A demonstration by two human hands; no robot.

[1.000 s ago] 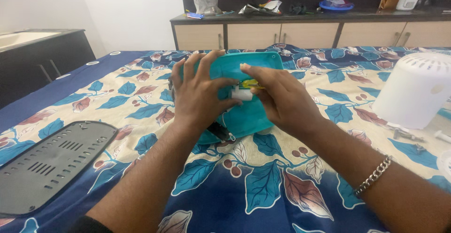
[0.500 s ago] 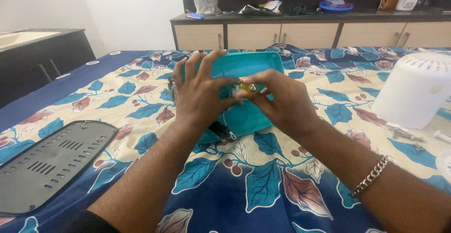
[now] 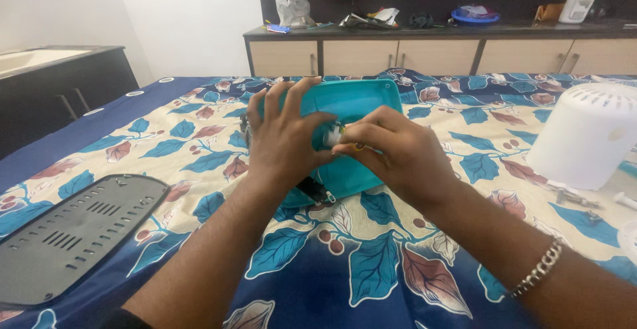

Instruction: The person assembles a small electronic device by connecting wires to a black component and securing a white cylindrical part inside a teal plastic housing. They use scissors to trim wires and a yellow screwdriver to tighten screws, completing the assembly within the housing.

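left hand (image 3: 282,136): fingers spread, pressing flat on the teal housing (image 3: 358,100)
right hand (image 3: 391,150): pinching the small white part (image 3: 332,135), right between both thumbs

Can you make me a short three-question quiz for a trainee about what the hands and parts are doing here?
1. True or false: the left hand rests on the teal plastic housing.
2. What lies flat to the left of the arms? A) grey slotted panel B) white vented cover C) a glass bowl
3. Which wrist wears a chain bracelet?

Key: 1 true. 2 A. 3 the right; the right hand pinches a small white part.
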